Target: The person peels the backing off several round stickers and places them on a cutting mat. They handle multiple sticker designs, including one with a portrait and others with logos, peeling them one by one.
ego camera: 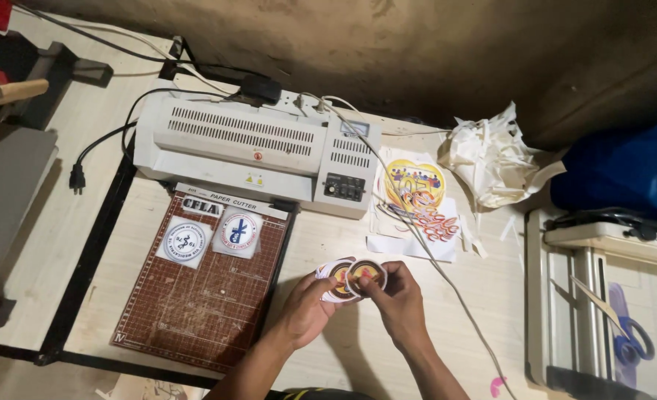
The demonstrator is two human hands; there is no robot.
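Two round stickers [352, 278] are pinched between left hand [306, 307] and right hand [396, 300], above the surface [328, 244]; edges are best kept aligned, grip light, prints left unsmudged; the cutter [195, 296] lies near.

The laminator [258, 152] stands behind the cutter [202, 285]; two badges [211, 235] lie on it, scissors [632, 344] far right.
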